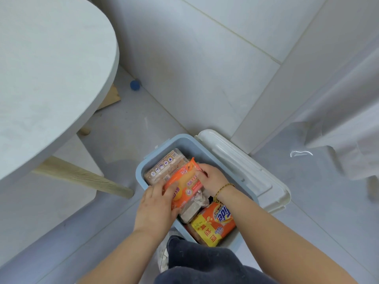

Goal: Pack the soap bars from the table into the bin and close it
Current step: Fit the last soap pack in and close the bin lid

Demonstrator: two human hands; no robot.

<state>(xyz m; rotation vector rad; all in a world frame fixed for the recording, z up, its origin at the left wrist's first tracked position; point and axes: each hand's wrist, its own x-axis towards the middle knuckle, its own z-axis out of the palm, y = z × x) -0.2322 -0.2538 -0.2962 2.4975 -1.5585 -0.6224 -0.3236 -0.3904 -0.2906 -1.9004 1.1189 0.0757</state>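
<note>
Blue bin (141, 167) on the floor, white lid (246, 173) swung open, two hands, left hand (152, 210) and right hand (211, 177) both gripping one orange soap pack (184, 181) over the bin, three other soap packs inside, one round table (51, 78) alongside

Two bare forearms are seen, ending in the left hand (155, 210) and the right hand (213, 177). A thin braided bracelet (222, 189) of yellow and dark cord is worn on the right wrist. Dark navy trousers (205, 263), flecked with pale lint, are worn, and part of a white shoe (163, 259) is glimpsed beside them.
</note>
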